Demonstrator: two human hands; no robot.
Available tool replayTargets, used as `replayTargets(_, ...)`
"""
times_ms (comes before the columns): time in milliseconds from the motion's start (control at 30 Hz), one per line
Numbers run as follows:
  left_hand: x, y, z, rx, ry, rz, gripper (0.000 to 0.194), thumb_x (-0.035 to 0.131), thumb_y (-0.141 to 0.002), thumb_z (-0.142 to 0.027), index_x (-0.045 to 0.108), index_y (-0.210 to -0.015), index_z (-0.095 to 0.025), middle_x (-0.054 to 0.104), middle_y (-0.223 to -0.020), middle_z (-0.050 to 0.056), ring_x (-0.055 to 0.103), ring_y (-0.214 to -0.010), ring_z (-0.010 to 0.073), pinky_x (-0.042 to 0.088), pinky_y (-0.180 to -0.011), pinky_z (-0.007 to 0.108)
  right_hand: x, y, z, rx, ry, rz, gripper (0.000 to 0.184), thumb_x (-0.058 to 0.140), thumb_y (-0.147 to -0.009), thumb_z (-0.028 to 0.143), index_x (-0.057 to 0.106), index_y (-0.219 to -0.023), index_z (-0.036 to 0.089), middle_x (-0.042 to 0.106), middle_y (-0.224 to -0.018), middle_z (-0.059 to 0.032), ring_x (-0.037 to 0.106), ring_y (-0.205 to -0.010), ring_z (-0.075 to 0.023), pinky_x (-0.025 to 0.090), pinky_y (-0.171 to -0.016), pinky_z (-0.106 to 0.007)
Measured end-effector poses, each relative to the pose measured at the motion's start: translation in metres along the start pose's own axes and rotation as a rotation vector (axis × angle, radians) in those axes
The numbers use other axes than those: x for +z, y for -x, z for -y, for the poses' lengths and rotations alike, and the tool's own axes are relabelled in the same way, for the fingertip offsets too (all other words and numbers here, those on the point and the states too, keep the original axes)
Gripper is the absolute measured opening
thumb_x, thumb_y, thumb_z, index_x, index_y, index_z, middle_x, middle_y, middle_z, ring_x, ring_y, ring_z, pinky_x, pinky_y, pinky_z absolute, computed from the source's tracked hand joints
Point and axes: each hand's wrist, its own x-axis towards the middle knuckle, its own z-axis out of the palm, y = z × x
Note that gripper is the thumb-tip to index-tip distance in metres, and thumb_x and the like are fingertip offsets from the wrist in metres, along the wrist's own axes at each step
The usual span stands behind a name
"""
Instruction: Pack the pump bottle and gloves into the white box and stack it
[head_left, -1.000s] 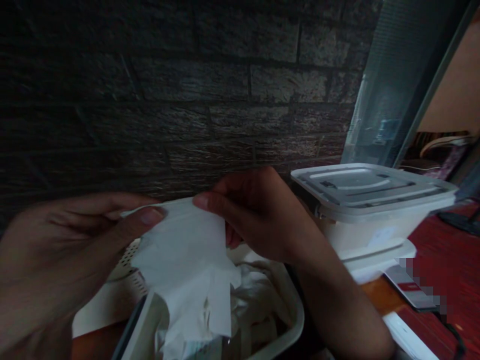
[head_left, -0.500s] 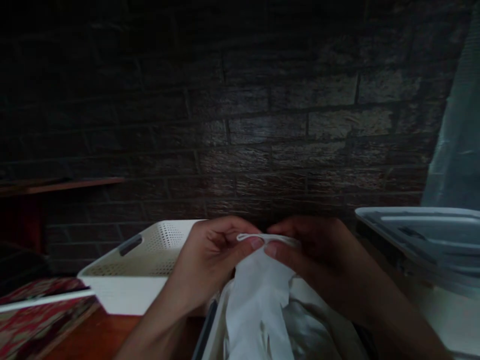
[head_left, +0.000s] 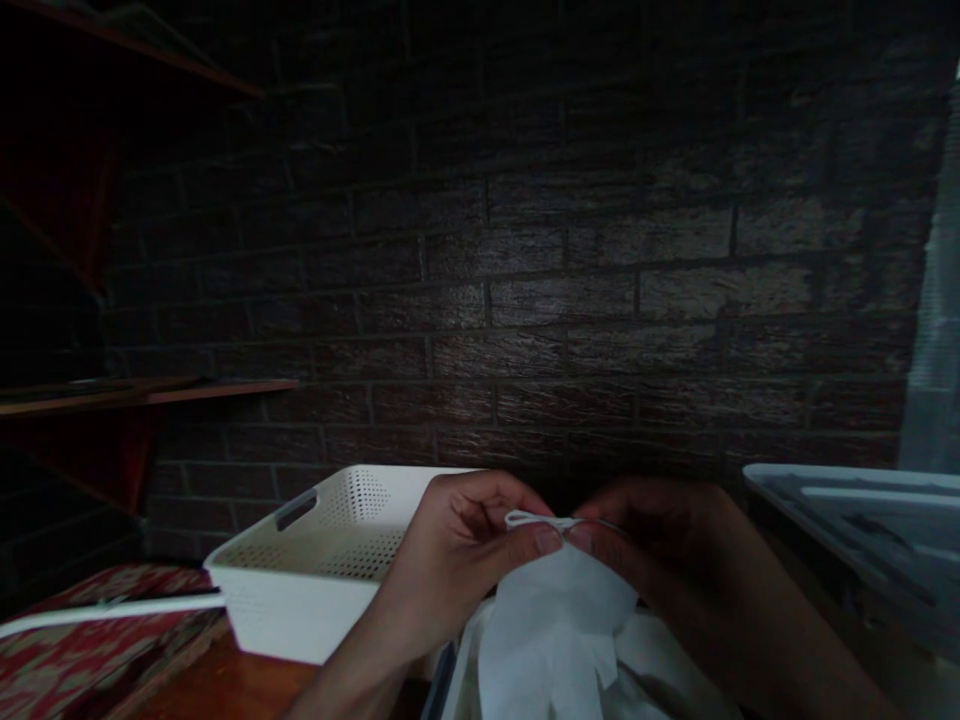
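A thin white glove hangs from both my hands, cuff uppermost, its fingers drooping down. My left hand pinches the left side of the rolled cuff between thumb and fingers. Opposite it, my right hand pinches the right side of the same cuff, thumb tip almost meeting the left thumb. Below the glove lies a light container holding more white material, mostly cut off by the frame's lower edge.
A white perforated basket stands on the wooden table just left of my hands. A lidded plastic box sits at the right. A dark brick wall is close behind. A wooden shelf juts out at the left, with a red patterned item under it.
The view has swung left and up, so the lidded box slid to the right edge. My hands came together from a wide hold on the glove to a close pinch at its cuff.
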Motion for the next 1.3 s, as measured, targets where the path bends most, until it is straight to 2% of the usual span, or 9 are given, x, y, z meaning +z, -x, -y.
replayTargets(233,-0.002,-0.003,-0.002,0.078,0.016,-0.130,0.004,0.082,-0.082,-0.026,0.083,-0.085,-0.023,0.078,-0.071,0.001,0.065,-0.058,0.0092,0.047,-0.054,0.015,-0.001,0.002,0.009,0.088,-0.074,-0.055,0.026,0.074,-0.086,0.048,0.080,-0.077,0.024,0.072,-0.067,-0.0036,0.059,-0.057,-0.0160,0.042,-0.048,-0.024)
replayTargets(367,-0.004,-0.005,-0.001,0.094,0.018,-0.133,0.006,0.080,-0.086,-0.026,0.084,-0.089,-0.025,0.081,-0.078,0.002,0.069,-0.064,0.0101,0.051,-0.060,0.015,-0.005,0.004,0.021,0.117,0.003,-0.057,0.022,0.072,-0.090,0.038,0.082,-0.079,0.023,0.069,-0.062,-0.0021,0.056,-0.054,-0.0138,0.041,-0.049,-0.024)
replayTargets(733,-0.010,-0.009,0.004,0.103,-0.025,-0.251,0.009,0.083,-0.082,-0.029,0.085,-0.089,-0.023,0.083,-0.083,0.004,0.071,-0.069,0.0104,0.052,-0.064,0.014,-0.009,0.009,0.029,0.246,0.240,-0.225,0.012,0.078,-0.083,0.035,0.085,-0.081,0.025,0.074,-0.059,-0.0007,0.070,-0.055,-0.0175,0.053,-0.053,-0.024)
replayTargets(833,-0.005,-0.006,0.004,0.102,-0.008,-0.272,0.007,0.087,-0.077,-0.027,0.085,-0.084,-0.025,0.082,-0.079,0.002,0.071,-0.065,0.0097,0.052,-0.062,0.013,-0.010,0.009,0.026,0.194,0.204,-0.174,0.015,0.081,-0.080,0.037,0.083,-0.079,0.023,0.077,-0.064,-0.0027,0.072,-0.060,-0.0201,0.056,-0.054,-0.026)
replayTargets(933,0.004,0.001,0.004,0.056,-0.004,-0.192,0.008,0.085,-0.080,-0.028,0.085,-0.088,-0.027,0.082,-0.080,0.002,0.073,-0.069,0.0112,0.053,-0.063,0.014,-0.007,0.009,0.022,0.039,0.141,-0.059,0.023,0.082,-0.080,0.037,0.082,-0.098,0.022,0.081,-0.084,-0.0051,0.076,-0.075,-0.0242,0.059,-0.061,-0.029)
replayTargets(1000,0.011,0.006,0.003,0.040,-0.017,-0.115,0.010,0.082,-0.083,-0.029,0.085,-0.093,-0.028,0.082,-0.084,0.002,0.074,-0.075,0.0128,0.054,-0.067,0.016,-0.004,0.009,0.019,-0.034,0.105,0.012,0.027,0.076,-0.086,0.041,0.080,-0.107,0.024,0.080,-0.091,-0.0037,0.076,-0.081,-0.0233,0.058,-0.065,-0.028)
replayTargets(1067,0.014,0.008,0.004,0.075,-0.062,-0.090,0.011,0.080,-0.086,-0.029,0.085,-0.096,-0.029,0.082,-0.087,0.002,0.072,-0.078,0.0121,0.052,-0.068,0.015,-0.002,0.009,0.016,-0.052,0.144,0.064,0.024,0.066,-0.095,0.044,0.080,-0.098,0.025,0.078,-0.084,-0.0013,0.073,-0.078,-0.0204,0.055,-0.065,-0.026)
replayTargets(1200,0.013,0.005,0.005,0.158,-0.136,-0.153,0.013,0.080,-0.086,-0.029,0.084,-0.098,-0.031,0.078,-0.090,0.000,0.067,-0.079,0.0102,0.048,-0.065,0.015,-0.002,0.011,0.009,-0.106,0.264,0.034,0.029,0.056,-0.101,0.042,0.077,-0.090,0.026,0.076,-0.081,0.0013,0.066,-0.071,-0.0155,0.049,-0.061,-0.024)
replayTargets(1300,0.010,0.002,0.006,0.098,-0.140,-0.205,0.013,0.079,-0.087,-0.034,0.084,-0.098,-0.029,0.078,-0.086,0.001,0.065,-0.072,0.0101,0.045,-0.060,0.015,-0.004,0.010,0.006,-0.085,0.279,0.001,0.023,0.056,-0.102,0.036,0.075,-0.095,0.027,0.075,-0.084,0.0025,0.064,-0.072,-0.0132,0.048,-0.063,-0.021)
